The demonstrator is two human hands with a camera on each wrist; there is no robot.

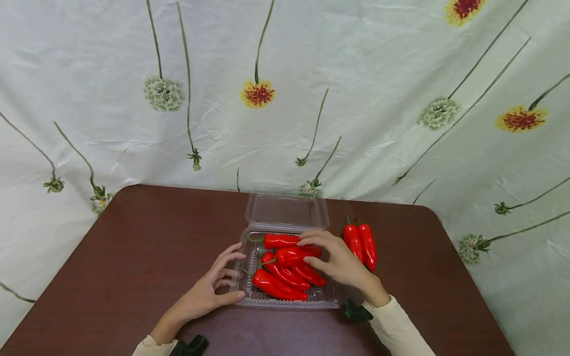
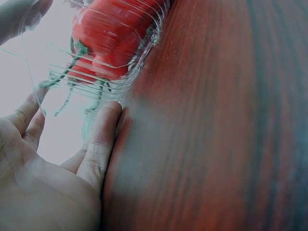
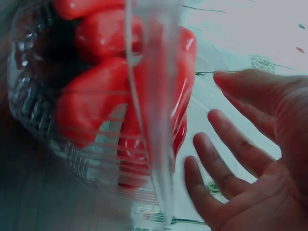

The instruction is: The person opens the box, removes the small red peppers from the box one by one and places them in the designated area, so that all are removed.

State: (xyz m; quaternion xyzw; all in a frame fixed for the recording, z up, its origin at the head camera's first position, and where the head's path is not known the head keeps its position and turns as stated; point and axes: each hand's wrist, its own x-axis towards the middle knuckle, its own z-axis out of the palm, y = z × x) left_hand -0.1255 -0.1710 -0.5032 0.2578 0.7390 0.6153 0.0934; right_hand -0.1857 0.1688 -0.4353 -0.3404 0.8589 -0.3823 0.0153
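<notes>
Head view: clear hinged tray (image 1: 289,305) on the brown desk (image 1: 156,237). Inside, five red peppers visible, some lying across others; uppermost pepper (image 1: 296,256) lies under the right hand (image 1: 340,259). Right fingers extended, thumb well parted from them; grip on a pepper not evident. Left hand (image 1: 209,289) at the tray's left side, fingers spread and fairly straight, touching the edge. Handling, judged by look: peppers glossy, smooth, probably light and rather slippery; best held round the thick middle, not by the thin stem. Tray thin, likely flexible and apt to slide; steady it at the rim. Surroundings: lid (image 1: 287,210) folded back behind the tray; two loose peppers (image 1: 367,247) side by side at right, just beyond the right hand; flowered cloth (image 1: 356,74) behind the desk.

Left wrist view: thumb (image 2: 107,122) lies straight along the desk, tip by the tray's lower edge; other fingers apart from it, not curled round anything. Green stems show through the ribbed wall.

Right wrist view: fingers wide, nothing between them. Peppers rise above the rim, so the heap would obstruct the lid. Rim blurred here; contact with a pepper cannot be confirmed.
</notes>
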